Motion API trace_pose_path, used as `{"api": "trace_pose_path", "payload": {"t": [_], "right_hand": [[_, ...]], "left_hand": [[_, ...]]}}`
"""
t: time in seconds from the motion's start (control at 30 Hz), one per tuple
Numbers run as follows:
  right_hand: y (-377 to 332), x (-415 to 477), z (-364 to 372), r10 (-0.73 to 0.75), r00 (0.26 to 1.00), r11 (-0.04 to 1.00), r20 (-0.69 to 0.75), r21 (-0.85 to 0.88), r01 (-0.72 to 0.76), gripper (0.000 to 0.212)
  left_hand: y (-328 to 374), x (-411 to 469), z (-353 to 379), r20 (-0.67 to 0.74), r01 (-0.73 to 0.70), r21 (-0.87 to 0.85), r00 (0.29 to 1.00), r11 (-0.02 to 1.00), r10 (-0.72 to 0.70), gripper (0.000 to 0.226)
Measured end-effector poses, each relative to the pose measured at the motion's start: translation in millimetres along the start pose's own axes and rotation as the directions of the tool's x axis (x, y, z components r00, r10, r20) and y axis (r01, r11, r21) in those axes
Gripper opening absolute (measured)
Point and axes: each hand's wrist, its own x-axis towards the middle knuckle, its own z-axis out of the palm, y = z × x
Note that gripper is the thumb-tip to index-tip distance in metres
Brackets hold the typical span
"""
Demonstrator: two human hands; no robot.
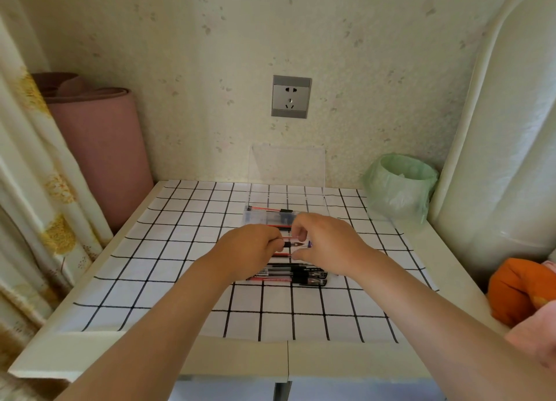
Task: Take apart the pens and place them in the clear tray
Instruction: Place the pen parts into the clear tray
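Note:
My left hand grips the barrel of a pen, whose dark grip and pointed tip stick out to the right. My right hand hovers at that tip with thumb and fingers curled around it; a small blue piece shows beside its fingers. A bundle of black and red pens lies on the checked cloth just below my hands. Behind my hands stands the clear tray, lid raised, holding red refills and pen parts. More red parts lie between tray and hands, partly hidden.
A white cloth with a black grid covers the small white table. A green-bagged bin stands at the back right, a pink rolled mat at the back left, an orange cloth at the right edge.

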Motion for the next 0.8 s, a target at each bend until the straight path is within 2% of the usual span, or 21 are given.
{"api": "trace_pose_path", "payload": {"t": [0.07, 0.2, 0.43, 0.63, 0.7, 0.8], "right_hand": [[-0.5, -0.2, -0.1, -0.006, 1.0, 0.999, 0.019, 0.038, 0.006, 0.038], [0.0, 1.1, -0.5, -0.023, 1.0, 1.0, -0.001, 0.007, 0.023, 0.016], [2.2, 1.2, -2.2, -0.012, 1.0, 1.0, -0.025, 0.009, 0.012, 0.01], [8.2, 0.3, -2.9, 0.051, 0.999, 0.999, 0.011, -0.006, -0.051, 0.007], [11.9, 0.3, -3.4, 0.082, 0.996, 0.996, 0.033, -0.02, -0.082, 0.006], [16.9, 0.4, -3.8, 0.126, 0.99, 0.991, 0.07, -0.046, -0.123, 0.004]], "left_hand": [[-0.8, -0.2, -1.2, -0.004, 0.004, 0.0, 1.0, 1.0, -0.004, 0.028], [-2.6, -1.8, -2.7, -0.022, 0.01, 0.026, 1.0, 1.0, -0.009, 0.018], [-9.1, -3.4, -5.6, -0.035, -0.007, 0.012, 0.999, 1.0, 0.007, 0.014], [-25.4, -3.6, -14.7, -0.009, 0.129, -0.013, 0.992, 0.992, -0.129, 0.019], [-29.4, -5.5, -19.0, -0.012, 0.196, 0.049, 0.981, 0.979, -0.196, 0.02], [-38.3, -8.1, -22.4, -0.019, 0.3, 0.237, 0.952, 0.924, -0.304, 0.02]]}}
